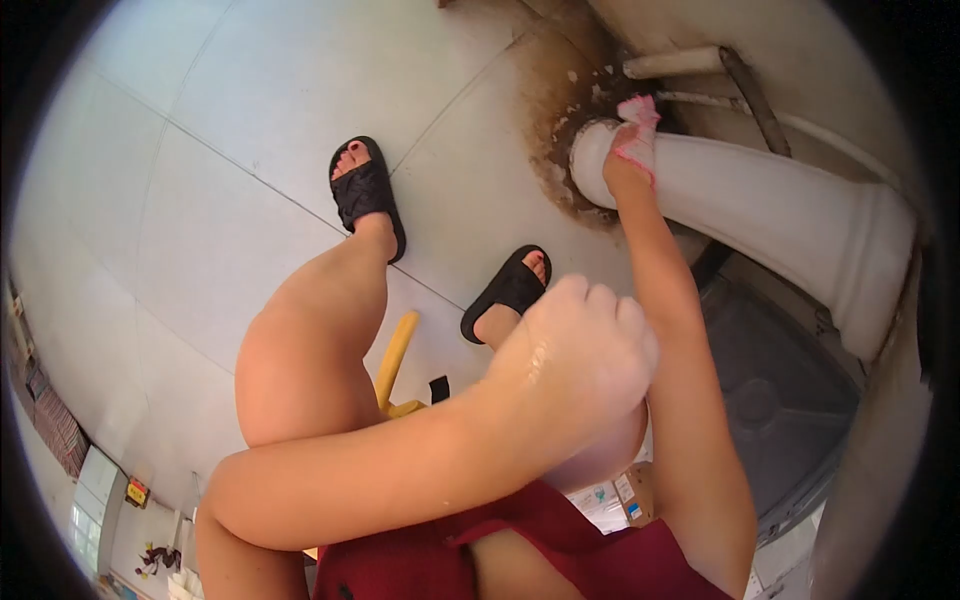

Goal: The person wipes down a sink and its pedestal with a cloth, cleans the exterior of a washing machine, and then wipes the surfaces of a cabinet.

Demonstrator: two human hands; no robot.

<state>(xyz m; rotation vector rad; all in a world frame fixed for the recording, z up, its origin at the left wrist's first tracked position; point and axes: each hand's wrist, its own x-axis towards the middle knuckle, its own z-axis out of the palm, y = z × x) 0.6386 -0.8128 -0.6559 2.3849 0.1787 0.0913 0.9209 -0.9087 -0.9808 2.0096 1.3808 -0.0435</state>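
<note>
My left forearm crosses in front of me, and my left hand (pixel 585 350) is closed in a fist above my knee. Its skin looks wet, and its palm side is hidden. Stretched out ahead, my right hand (pixel 623 172) grips a white cloth (pixel 637 148) with a pink edge and presses it to the foot of a white pedestal (pixel 760 195). Most of the right fingers are hidden by the cloth. Dark brown stains (pixel 550 140) mark the floor around the pedestal's foot.
Pipes (pixel 680 63) run along the wall behind the pedestal. A dark grey tray-like panel (pixel 775 400) lies at the right. My feet wear black slides (pixel 365 190) on the tiled floor. A yellow leg (pixel 397 355), perhaps a stool's, shows between my legs. Cardboard boxes (pixel 638 490) are behind.
</note>
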